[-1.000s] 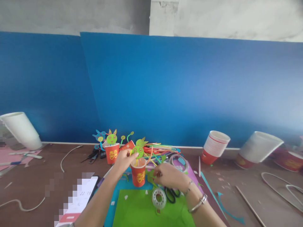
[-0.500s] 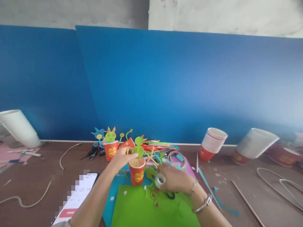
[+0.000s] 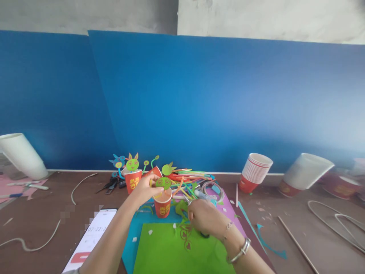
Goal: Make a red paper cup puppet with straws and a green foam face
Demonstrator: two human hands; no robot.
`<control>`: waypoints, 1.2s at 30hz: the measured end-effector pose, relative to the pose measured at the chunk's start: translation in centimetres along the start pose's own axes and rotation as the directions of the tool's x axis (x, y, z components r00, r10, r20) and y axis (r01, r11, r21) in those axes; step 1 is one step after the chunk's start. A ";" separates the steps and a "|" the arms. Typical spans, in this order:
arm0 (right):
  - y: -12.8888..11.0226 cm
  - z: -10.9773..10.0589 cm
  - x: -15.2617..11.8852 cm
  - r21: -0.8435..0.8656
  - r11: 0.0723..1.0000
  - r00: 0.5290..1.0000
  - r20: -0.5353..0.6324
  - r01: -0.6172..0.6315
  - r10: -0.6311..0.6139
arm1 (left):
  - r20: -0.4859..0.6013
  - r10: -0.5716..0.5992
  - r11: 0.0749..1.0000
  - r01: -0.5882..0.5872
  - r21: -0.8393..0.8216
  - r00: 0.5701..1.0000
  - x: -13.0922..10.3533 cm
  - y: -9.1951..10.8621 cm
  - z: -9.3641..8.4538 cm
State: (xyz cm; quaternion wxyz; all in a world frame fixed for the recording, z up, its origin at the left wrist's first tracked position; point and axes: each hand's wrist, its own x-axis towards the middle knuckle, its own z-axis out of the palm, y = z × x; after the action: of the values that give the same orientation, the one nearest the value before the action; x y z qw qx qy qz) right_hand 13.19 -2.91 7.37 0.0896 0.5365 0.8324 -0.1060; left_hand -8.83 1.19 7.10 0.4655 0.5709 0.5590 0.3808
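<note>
My left hand (image 3: pixel 148 187) pinches the edge of a round green paper face (image 3: pixel 163 183) with heart eyes, just over the rim of a red paper cup (image 3: pixel 162 207). An orange pipe cleaner (image 3: pixel 179 185) rises beside this cup. Farther right, my right hand (image 3: pixel 203 216) is low over the green sheet, its fingers curled downward. What those fingers hold is hidden. A dark loop (image 3: pixel 204 235) shows beneath the palm, and green paper scraps (image 3: pixel 181 210) lie to its left.
A decorated red cup (image 3: pixel 132 180) stands behind, near a pile of pipe cleaners (image 3: pixel 194 176). Cup stacks (image 3: pixel 256 171) lean at right. A phone (image 3: pixel 94 236) lies at left, a thin stick (image 3: pixel 296 243) at right. Green sheet (image 3: pixel 162 251) covers the front.
My left hand has lowered the green face toward the cup. My right hand has turned slightly, and the tape roll seen at its fingers before is now out of sight.
</note>
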 end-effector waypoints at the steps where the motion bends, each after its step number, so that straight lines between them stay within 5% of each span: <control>1: -0.5 0.3 0.1 -0.017 1.000 0.999 0.036 0.005 -0.005 | -0.006 0.003 1.000 -0.003 0.002 1.000 0.0 0.1 0.0; 6: -3.0 0.9 0.7 -0.114 0.993 0.993 0.115 0.000 0.013 | -0.115 0.110 0.992 -0.102 0.074 0.987 -0.4 0.6 -0.1; 12: -3.7 0.8 0.9 -0.151 0.989 0.992 0.122 0.005 0.014 | -0.112 0.207 0.974 -0.193 0.120 0.972 -0.8 1.1 0.1; 22: -3.2 -0.1 0.4 -0.102 0.995 0.992 0.123 0.024 -0.011 | -0.054 0.107 0.992 -0.104 0.069 0.993 -0.5 0.5 -0.6; 30: 0.1 -0.3 0.0 0.332 0.936 0.991 -0.100 0.117 -0.089 | -0.153 0.088 0.996 -0.091 -0.010 0.984 1.2 -1.3 0.7; 36: 1.4 -0.5 0.9 0.736 0.671 0.993 -0.114 0.089 -0.007 | -0.152 0.141 0.990 -0.142 0.007 0.978 2.0 -2.7 0.9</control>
State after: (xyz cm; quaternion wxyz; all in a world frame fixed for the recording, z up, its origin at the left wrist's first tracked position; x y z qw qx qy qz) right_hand 14.10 -1.39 7.53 -0.1806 0.5093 0.7355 -0.4087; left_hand -8.61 2.88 4.11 0.3942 0.5776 0.5501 0.4564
